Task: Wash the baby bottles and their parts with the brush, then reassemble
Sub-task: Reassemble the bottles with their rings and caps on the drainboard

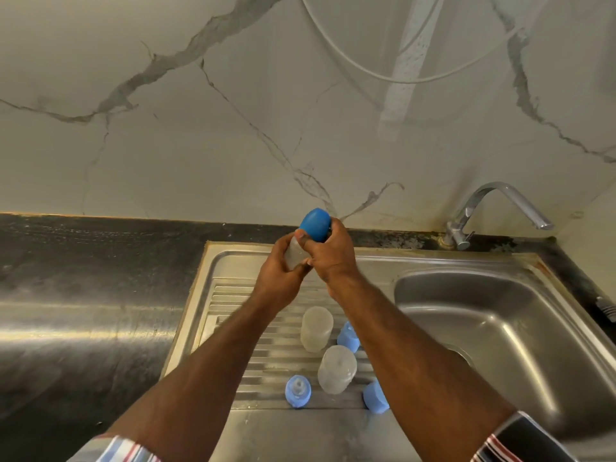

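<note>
Marble-look wall behind, dark counter w/ steel sink unit; both hands up over the far end of the drainboard (233, 331). Left hand (278, 278) is wrapped round the clear body of a baby bottle (293, 253), right hand (328, 253) curls over its blue cap (315, 225), fingers clamped on it. Looks like cap being seated or twisted, can't tell direction. Handling, my read: bottle is light, stiff plastic, prob wet so slippery; hold the body mid-height, turn at the cap rim, not the dome. Below the grip, toward the person: two clear bottle bodies (316, 328) (336, 373) standing on the ribs, appear inverted and empty, can't confirm. Just beside them three blue parts: one w/ a teat showing (297, 391), one right of the nearer body (375, 396), one partly hidden by the right forearm (347, 336). Basin (500, 328) right of the grip holds nothing visible; tap (500, 208) shows no flow. No brush in view.
</note>
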Available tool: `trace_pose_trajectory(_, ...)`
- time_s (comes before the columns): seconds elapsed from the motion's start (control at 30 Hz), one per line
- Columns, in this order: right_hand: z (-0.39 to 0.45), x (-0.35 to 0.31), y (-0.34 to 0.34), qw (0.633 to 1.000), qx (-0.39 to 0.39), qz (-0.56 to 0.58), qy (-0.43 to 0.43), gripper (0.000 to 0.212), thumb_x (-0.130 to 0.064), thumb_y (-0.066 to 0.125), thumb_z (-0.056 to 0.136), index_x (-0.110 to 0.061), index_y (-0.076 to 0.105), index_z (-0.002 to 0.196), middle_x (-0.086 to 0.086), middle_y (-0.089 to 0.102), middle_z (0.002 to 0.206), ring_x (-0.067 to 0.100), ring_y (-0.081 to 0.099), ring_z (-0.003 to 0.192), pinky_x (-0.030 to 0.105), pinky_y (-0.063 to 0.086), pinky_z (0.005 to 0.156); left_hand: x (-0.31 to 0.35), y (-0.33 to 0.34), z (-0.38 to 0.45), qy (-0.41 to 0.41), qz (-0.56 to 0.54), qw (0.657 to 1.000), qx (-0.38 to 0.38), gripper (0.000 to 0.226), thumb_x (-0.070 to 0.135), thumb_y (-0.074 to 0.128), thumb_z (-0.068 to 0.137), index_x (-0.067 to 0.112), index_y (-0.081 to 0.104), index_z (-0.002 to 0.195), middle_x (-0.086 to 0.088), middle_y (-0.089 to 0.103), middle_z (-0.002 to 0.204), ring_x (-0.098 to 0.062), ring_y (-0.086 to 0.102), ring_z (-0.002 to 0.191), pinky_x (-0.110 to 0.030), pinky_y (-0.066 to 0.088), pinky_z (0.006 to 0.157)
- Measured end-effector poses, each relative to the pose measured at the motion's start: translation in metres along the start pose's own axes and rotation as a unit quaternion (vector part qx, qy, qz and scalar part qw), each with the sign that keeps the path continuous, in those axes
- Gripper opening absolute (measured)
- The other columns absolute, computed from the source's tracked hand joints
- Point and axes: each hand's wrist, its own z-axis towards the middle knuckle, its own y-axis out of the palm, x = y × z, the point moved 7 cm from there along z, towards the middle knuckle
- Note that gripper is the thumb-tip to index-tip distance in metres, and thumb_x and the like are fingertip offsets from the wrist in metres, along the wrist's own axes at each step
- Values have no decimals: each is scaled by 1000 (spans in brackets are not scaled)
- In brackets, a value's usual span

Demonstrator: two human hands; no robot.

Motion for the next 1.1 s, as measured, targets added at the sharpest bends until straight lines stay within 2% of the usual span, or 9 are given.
trace_pose_trajectory(0.1, 0, 11, -2, 993, -85, -71, 28, 88, -47, 75, 85, -17, 30, 155, 4, 48, 150, 20, 51, 132, 41, 44, 110, -29, -22, 3, -60, 71, 996, 8, 56, 50, 73, 86, 38, 46, 134, 4, 64, 116, -20, 62, 110, -47, 55, 97)
trace_pose_trajectory(0.2, -4, 28, -10, 980, -141, -136, 41, 74, -38, 74, 89, -17, 39, 151, 6, 61, 136, 21, 59, 125, 38, 49, 103, -63, -35, 1, -106, 169, 980, 5, 67, 71, 63, 69, 49, 37, 126, 4, 63, 114, -27, 58, 114, -54, 52, 97)
trace_pose_trajectory(0.3, -20, 40, -12, 958, -203, -197, 45, 56, -32, 75, 89, -19, 54, 139, 0, 69, 113, 13, 66, 105, 22, 52, 80, -65, -34, -8, -98, 172, 980, -5, 69, 45, 76, 85, 31, 34, 138, 0, 62, 118, -26, 63, 108, -42, 54, 89)
trace_pose_trajectory(0.4, -33, 45, -13, 930, -248, -269, 38, 58, -38, 78, 85, -23, 56, 137, -2, 66, 120, 13, 63, 111, 28, 51, 93, -72, -34, -12, -96, 183, 978, -13, 65, 24, 77, 90, 19, 36, 141, 3, 61, 114, -16, 63, 94, -27, 48, 71)
trace_pose_trajectory(0.53, -54, 46, -12, 883, -319, -341, 39, 71, -49, 79, 80, -28, 52, 142, -2, 58, 138, 12, 57, 116, 30, 46, 98, -80, -33, -16, -111, 200, 974, -9, 71, 31, 79, 87, 21, 35, 142, 0, 63, 115, -25, 65, 100, -42, 55, 86)
trace_pose_trajectory(0.73, -63, 48, -4, 838, -320, -442, -5, 78, -48, 83, 75, -30, 50, 143, -3, 53, 145, 18, 51, 128, 31, 42, 98, -83, -33, -14, -124, 217, 968, -32, 89, 23, 84, 77, 24, 31, 149, -5, 65, 124, -26, 66, 105, -49, 58, 91)
trace_pose_trajectory(0.87, -56, 38, -19, 879, -263, -397, -16, 59, -35, 82, 77, -29, 60, 131, -4, 60, 128, 12, 55, 104, 26, 43, 82, -79, -63, -22, -149, 172, 973, 43, 82, 3, 76, 82, 21, 36, 151, -14, 55, 141, -31, 60, 118, -48, 57, 94)
trace_pose_trajectory(1.0, -35, 23, -64, 947, -153, -282, 21, 43, -27, 84, 74, -23, 63, 112, -3, 61, 105, 16, 62, 90, 37, 58, 76, -27, -88, -49, -64, 99, 971, 206, 13, 11, 57, 94, 13, 62, 106, -3, 63, 88, -15, 58, 75, -27, 48, 63)
trace_pose_trajectory(1.1, -34, 27, -78, 969, -107, -217, 49, 42, -25, 86, 72, -20, 62, 106, 2, 62, 104, 22, 65, 93, 47, 61, 79, -5, -47, -52, -73, 50, 989, 118, 17, 15, 57, 92, 10, 71, 83, -7, 71, 76, -16, 60, 66, -31, 50, 59)
